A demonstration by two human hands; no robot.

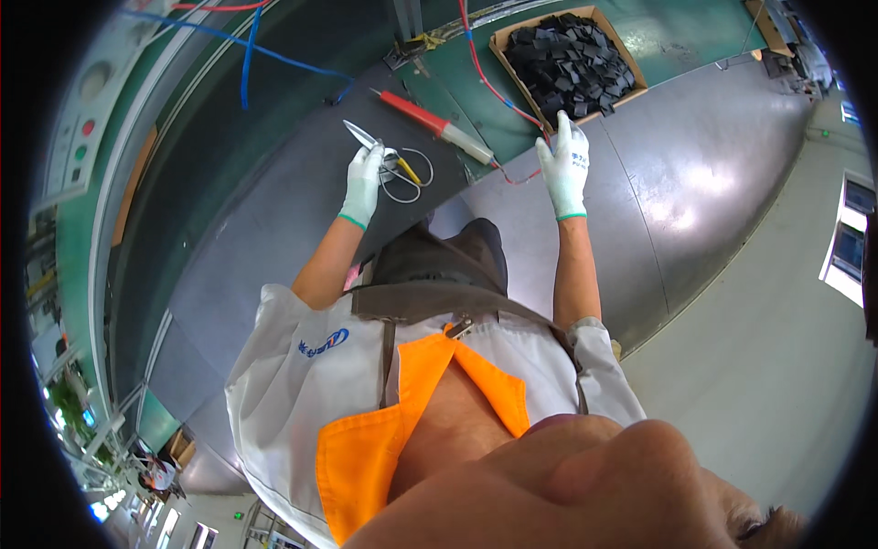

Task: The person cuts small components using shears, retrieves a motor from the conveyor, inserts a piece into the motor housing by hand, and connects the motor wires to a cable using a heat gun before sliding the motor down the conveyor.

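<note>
My left hand (363,183), in a white glove with a green cuff, is closed around the middle of a pair of scissors (358,134). Their silver blades point away to the upper left, and the looped handles stick out to the right of the glove. My right hand (565,172), gloved the same way, is raised with thumb and forefinger apart at the near edge of a cardboard box (522,78). Small black flat pieces (574,66) fill that box. Nothing shows in the right hand, though its inner side is partly hidden.
Between my hands lies a red and cream pen-shaped tool (437,125) with a cord at its near end. A red cable (481,69) hangs beside the box. Blue tubes (247,50) cross the upper left. A panel with buttons (84,137) stands far left, beside the grey worktop (265,197).
</note>
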